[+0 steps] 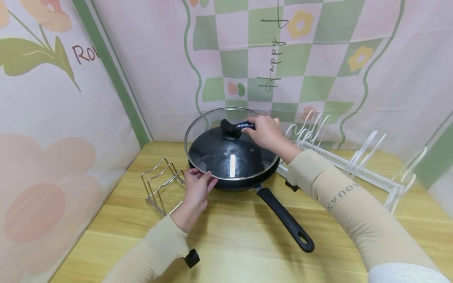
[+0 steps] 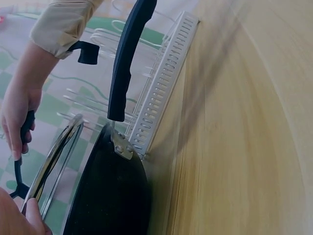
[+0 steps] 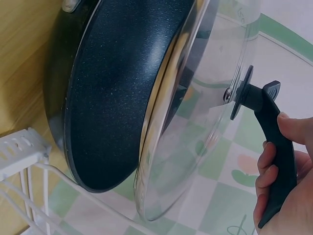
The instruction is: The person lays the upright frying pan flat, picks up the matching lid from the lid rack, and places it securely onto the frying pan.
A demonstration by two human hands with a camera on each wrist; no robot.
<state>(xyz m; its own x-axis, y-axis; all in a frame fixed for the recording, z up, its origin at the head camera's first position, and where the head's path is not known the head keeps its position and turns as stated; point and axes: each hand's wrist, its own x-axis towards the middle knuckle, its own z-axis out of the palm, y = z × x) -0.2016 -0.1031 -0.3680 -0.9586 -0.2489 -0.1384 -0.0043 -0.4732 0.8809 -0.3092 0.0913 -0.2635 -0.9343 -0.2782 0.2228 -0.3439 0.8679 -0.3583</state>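
Observation:
A round glass lid (image 1: 212,153) with a steel rim hangs tilted over a black frying pan (image 1: 247,184). My right hand (image 1: 266,133) grips the lid's black handle (image 3: 279,161), fingers wrapped round it. At the near left edge, my left hand (image 1: 196,188) pinches the lid's rim between thumb and fingers. Both wrist views show a gap between the lid and the pan's dark speckled inside (image 3: 122,88). The long pan handle (image 1: 284,218) points toward the front right over the wooden table (image 1: 233,239).
Left of the pan stands a small wire rack (image 1: 162,186), close to my left hand. A white dish rack (image 1: 354,171) with upright prongs stands on the right, partly behind my right sleeve. A printed cloth (image 1: 233,63) hangs behind the table.

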